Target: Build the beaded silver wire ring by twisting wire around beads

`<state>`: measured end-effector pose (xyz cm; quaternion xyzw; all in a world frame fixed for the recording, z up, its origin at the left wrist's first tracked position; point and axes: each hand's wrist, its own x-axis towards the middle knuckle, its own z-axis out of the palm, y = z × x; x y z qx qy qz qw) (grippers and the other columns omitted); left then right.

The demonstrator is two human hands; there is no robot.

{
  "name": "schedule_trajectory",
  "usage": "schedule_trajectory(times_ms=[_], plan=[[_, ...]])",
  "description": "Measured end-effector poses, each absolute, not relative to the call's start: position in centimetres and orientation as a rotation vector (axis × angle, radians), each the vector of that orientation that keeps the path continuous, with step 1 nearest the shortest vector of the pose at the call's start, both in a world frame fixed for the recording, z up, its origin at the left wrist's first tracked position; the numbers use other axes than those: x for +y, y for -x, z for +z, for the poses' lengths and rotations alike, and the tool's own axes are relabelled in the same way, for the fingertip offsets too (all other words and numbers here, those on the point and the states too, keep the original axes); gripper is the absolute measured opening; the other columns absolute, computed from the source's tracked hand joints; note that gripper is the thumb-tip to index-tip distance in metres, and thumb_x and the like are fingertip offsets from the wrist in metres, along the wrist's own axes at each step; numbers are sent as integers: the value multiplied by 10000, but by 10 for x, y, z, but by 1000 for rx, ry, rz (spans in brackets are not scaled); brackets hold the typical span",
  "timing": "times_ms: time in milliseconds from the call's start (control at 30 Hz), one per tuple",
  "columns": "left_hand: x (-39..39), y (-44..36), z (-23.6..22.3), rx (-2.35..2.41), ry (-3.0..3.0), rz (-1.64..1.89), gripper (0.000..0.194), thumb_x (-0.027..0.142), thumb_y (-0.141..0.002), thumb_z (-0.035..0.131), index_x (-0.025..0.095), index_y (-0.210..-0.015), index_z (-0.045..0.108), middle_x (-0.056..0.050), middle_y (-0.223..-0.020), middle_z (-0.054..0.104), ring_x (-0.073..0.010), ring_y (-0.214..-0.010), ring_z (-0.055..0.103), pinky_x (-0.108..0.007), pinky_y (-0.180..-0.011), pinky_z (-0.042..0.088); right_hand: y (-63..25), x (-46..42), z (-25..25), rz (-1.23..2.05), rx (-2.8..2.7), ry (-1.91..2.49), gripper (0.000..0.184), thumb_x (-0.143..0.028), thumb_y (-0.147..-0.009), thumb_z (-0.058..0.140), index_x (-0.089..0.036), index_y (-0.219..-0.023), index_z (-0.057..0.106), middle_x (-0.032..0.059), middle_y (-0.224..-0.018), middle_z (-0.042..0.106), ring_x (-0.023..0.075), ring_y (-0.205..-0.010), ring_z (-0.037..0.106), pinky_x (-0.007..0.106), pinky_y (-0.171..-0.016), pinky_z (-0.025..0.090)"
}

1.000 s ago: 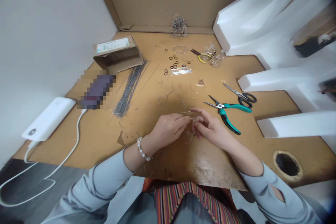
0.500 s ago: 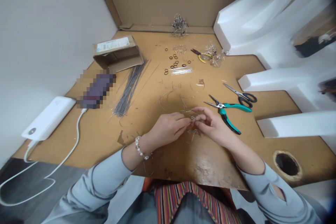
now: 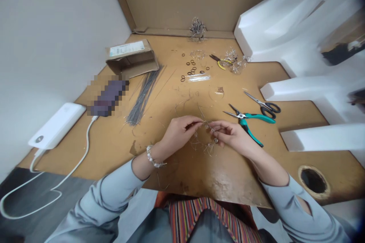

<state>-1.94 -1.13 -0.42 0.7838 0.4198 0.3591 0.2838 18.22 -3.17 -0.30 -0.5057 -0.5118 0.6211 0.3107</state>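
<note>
Between my two hands hangs a thin silvery wire piece, bent into a loose ring with loops and what look like small clear beads. My left hand pinches the wire at the top of the ring, thumb against forefinger. On the right side, my right hand has its fingers closed on the same wire piece. Just beyond the right hand lie teal-handled long-nose pliers, jaws apart. Black-handled scissors rest behind them. The exact wire ends in my fingertips are too fine to make out.
A bundle of grey wires lies at left by an open cardboard box. Behind are dark rings, short silver wires, yellow-handled pliers and a wire tangle. A power bank with cable sits far left.
My left hand has shifted slightly left and up, away from the right hand's fingertips. More of the wire ring now shows below and between the hands. The view has moved slightly.
</note>
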Motion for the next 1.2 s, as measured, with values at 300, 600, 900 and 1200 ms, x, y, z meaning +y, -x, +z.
schedule_trajectory(times_ms=[300,600,900,1200], plan=[[-10,22,1,1033,-2273,900,148,163,-868,543,171,-909,684,-47,-861,687,-125,-761,633,-234,-676,497,-181,-33,0,1512,-1466,1463,329,-398,-708,677,-156,-930,658,14,-703,641,81,-501,481,213,-432,387],[-7,20,-2,975,-2057,911,87,192,-841,608,172,-874,686,-29,-773,661,-126,-749,575,-243,-685,468,-179,-32,-4,1408,-1483,1507,307,-439,-715,663,-159,-839,652,17,-673,647,99,-532,508,219,-455,367],[-8,20,-1,975,-1810,779,115,220,-821,628,152,-887,692,-33,-810,673,-108,-693,587,-213,-598,449,-176,-33,-9,1279,-1526,1556,265,-428,-717,646,-165,-745,650,24,-644,641,114,-535,505,241,-492,395],[-9,18,0,963,-1771,783,100,201,-810,635,153,-870,699,-31,-807,677,-100,-685,583,-199,-580,440,-174,-34,-8,1268,-1523,1572,252,-419,-720,636,-166,-724,640,26,-626,638,117,-523,499,244,-481,389]])
